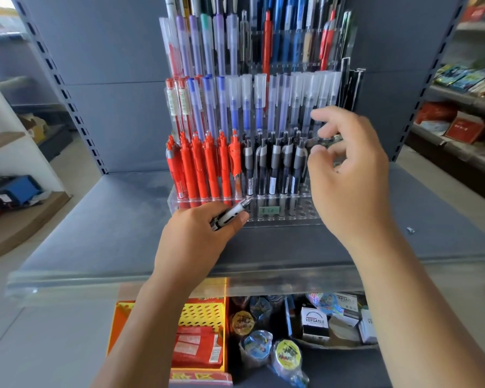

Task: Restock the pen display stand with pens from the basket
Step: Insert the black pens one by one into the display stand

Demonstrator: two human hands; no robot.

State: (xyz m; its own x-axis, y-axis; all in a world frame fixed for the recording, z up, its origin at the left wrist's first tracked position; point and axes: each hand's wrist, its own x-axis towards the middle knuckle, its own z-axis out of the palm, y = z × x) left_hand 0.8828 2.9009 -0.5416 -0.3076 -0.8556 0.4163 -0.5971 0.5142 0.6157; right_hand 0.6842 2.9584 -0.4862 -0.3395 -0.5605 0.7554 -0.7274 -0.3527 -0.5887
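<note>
A clear acrylic pen display stand (291, 217) stands on the grey shelf, filled in tiers. The bottom tier has red pens (196, 163) on the left and black pens (275, 166) in the middle, with open holes at its right end. My left hand (199, 236) is shut on a black-and-white pen (233, 213), its tip pointing up-right at the stand's front lip. My right hand (347, 175) hovers at the right end of the bottom tier, fingers pinched around a pen top (326, 140) that is mostly hidden. No basket is visible.
The grey shelf (109, 233) has a clear plastic front lip (95, 278). Below it lie a yellow perforated tray with red packets (199, 343), tape rolls (258, 343) and white boxes (315, 323). Stocked shelves stand at the right (465, 88).
</note>
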